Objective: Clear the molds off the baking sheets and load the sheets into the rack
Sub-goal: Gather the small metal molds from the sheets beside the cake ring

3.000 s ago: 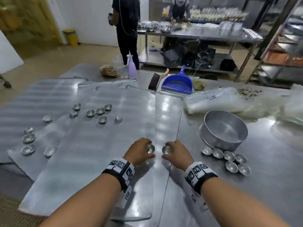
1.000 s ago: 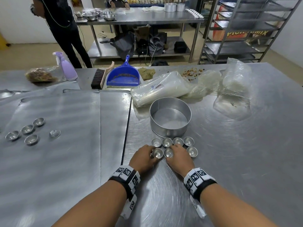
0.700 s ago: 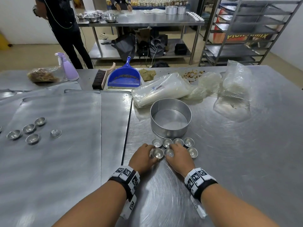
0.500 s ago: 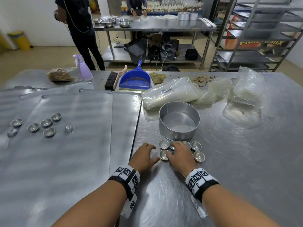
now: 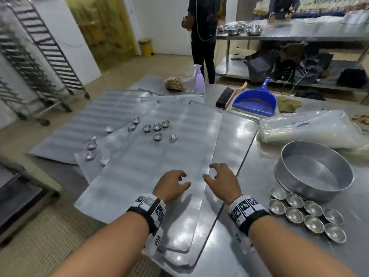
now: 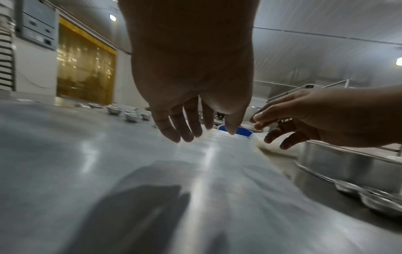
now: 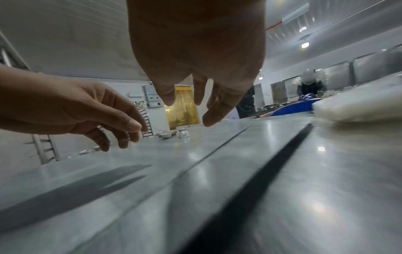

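Several small molds point(image 5: 156, 126) stand loose on the overlapping baking sheets point(image 5: 139, 170) at the left of the table, and a group of eight more molds point(image 5: 305, 213) sits on the bare steel table point(image 5: 279, 246), just beside a round cake pan point(image 5: 313, 174) with nothing visible inside. The left hand point(image 5: 171, 185) and the right hand point(image 5: 222, 181) hover side by side above the nearest sheet, palms down, fingers loosely spread and a little bent, holding nothing; a tall rack point(image 5: 30, 56) stands on the floor at far left
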`<state>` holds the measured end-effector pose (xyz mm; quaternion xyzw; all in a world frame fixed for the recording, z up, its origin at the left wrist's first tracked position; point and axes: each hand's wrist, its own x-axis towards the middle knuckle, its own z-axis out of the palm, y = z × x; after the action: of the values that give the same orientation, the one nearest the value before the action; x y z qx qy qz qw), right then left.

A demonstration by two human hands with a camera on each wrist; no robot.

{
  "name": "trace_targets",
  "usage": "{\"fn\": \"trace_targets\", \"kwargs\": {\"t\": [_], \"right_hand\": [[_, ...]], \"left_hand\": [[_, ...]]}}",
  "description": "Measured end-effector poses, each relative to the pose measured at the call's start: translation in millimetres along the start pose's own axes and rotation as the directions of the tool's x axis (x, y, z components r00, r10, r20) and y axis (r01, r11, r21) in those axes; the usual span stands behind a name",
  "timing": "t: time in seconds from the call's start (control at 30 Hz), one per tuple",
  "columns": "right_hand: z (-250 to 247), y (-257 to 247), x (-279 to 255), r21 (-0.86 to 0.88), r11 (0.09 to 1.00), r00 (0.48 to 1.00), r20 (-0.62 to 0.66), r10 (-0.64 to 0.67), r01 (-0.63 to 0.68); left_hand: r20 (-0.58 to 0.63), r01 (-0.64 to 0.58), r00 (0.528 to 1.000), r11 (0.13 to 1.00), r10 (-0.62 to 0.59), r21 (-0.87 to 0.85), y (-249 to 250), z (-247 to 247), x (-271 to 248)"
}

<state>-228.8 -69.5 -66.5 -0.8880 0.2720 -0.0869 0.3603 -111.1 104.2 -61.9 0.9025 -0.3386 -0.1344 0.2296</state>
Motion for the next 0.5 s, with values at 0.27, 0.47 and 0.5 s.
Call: {"fn": "trace_targets", "kwargs": {"t": [0.27,0.47,0.5], "right_hand": [[80,-84,63,-0.025,0.999,0.992,0.126,-0.021,0.024],[157,-163,113,-0.024,0.997,0.972,0.221,-0.073,0.08],[168,-175,118,-0.022,0.995,0.968,0.236,-0.087,0.094]], "left_hand": [[-0.115,0.195,0.973,0.979,-0.2,-0.051,-124,-74,23],[-0.227,0.348,0.901,0.928,-0.37,-0.13,-227,-136,38],[-0.246,0.355,0.893,0.926,-0.376,-0.126,-241,-145,38]]}}
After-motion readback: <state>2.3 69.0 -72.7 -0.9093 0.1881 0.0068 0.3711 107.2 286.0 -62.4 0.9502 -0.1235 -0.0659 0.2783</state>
